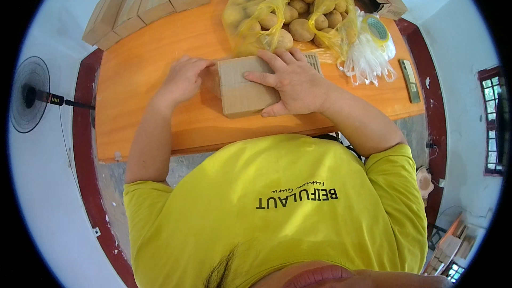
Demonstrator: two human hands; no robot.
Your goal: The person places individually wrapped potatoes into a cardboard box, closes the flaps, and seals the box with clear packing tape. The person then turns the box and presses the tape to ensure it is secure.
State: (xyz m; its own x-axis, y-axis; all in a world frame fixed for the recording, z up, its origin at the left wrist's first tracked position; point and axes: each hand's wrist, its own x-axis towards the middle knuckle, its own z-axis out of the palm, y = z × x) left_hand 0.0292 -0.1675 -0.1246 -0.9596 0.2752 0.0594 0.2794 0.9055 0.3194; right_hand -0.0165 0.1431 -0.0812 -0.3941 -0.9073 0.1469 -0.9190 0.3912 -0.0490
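A brown cardboard box (241, 94) lies on the orange table in front of me, its top flaps closed. My right hand (296, 82) rests across the box's top and right part with its fingers spread, covering some of the lid. Beside the box's left edge is my left hand (184, 79), its fingers bent and drawn together with the index finger pointing at the upper left corner. Whatever those fingers may pinch is hidden. Just beyond the box sits a yellow translucent plastic bag (234, 18) full of potatoes (302, 30).
Several brown boxes (156, 4) stand in a row at the table's (160, 37) far left. At the right lie white plastic bags (368, 58), a tape roll (377, 29) on them, and a flat greenish device (409, 81). Opened cartons (386, 2) fill the far right corner. A fan (31, 95) is at left.
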